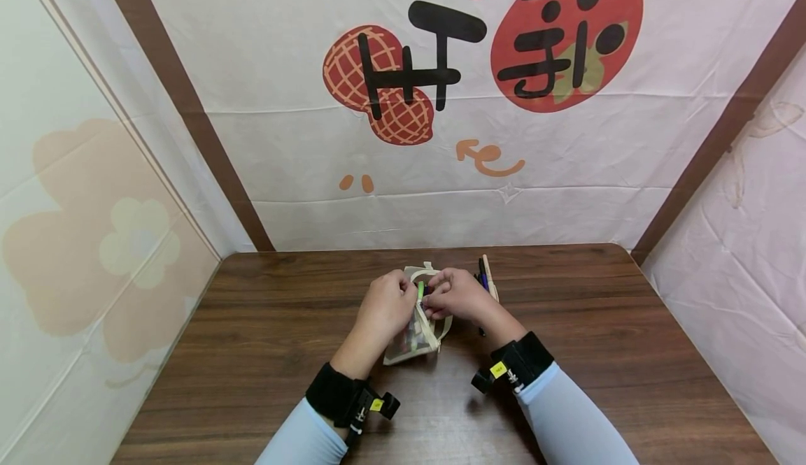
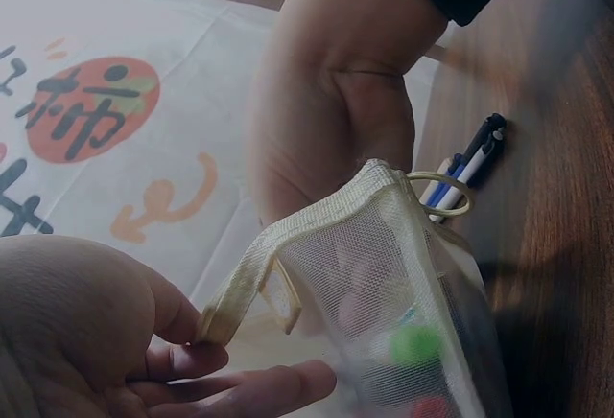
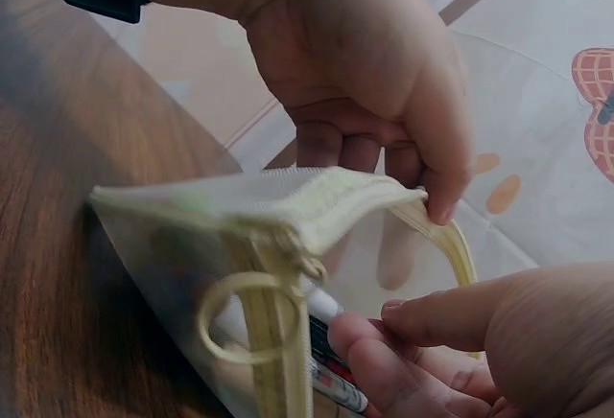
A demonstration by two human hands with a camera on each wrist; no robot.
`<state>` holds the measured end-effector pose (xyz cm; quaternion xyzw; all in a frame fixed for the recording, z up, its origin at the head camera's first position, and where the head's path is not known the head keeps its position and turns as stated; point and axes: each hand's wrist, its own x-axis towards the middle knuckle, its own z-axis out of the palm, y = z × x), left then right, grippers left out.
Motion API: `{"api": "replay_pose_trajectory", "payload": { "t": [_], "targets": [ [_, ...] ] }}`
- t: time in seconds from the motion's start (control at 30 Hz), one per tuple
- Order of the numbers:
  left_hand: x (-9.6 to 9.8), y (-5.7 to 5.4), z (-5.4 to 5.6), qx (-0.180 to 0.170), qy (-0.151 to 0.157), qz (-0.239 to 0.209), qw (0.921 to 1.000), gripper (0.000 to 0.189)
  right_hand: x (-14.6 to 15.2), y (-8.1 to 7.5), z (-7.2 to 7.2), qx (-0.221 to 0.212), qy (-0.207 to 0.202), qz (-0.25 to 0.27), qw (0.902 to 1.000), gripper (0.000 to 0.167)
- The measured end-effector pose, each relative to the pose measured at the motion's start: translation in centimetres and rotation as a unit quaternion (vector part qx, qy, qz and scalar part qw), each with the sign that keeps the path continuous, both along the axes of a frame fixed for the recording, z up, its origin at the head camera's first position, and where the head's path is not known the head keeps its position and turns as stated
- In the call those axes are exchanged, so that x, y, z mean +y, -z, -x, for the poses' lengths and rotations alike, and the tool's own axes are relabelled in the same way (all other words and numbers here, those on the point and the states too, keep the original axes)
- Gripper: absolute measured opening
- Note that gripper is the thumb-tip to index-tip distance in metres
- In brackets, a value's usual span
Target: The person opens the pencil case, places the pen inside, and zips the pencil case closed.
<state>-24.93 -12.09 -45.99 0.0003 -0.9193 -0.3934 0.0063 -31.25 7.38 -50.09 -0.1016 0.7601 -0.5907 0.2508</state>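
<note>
A see-through mesh pencil pouch with cream zipper edges lies between both hands. My left hand pinches the rim of its opening between thumb and fingers, as the right wrist view shows. My right hand reaches into the mouth, thumb and fingertips close together beside the pens inside. Whether these fingers grip a pen is not clear. A white-capped marker and dark pens show in the opening. Through the mesh appears a round green end. A cream ring hangs at the zipper's end.
Several loose pens, black, blue and white, lie on the wooden table just right of the pouch, partly behind the right wrist. Printed cloth walls rise at the back and both sides of the table.
</note>
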Motion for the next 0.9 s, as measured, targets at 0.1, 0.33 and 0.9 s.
{"api": "replay_pose_trajectory", "payload": {
  "t": [0.1, 0.33, 0.9],
  "targets": [
    [0.0, 0.0, 0.0, 0.006, 0.0, 0.004, 1.0, 0.02, -0.1, -0.2, -0.2, 0.007, -0.007, -0.009, 0.9999, 0.033],
    [0.0, 0.0, 0.0, 0.013, -0.001, 0.008, 0.9999, 0.02, 0.9, -0.3, 0.3, 0.028, -0.027, -0.033, 0.9987, 0.013],
    [0.0, 0.1, -0.1, 0.012, 0.0, 0.004, 0.9999, 0.021, 6.6, -1.2, 2.6, 0.106, 0.092, -0.133, 0.9811, 0.023]
  ]
}}
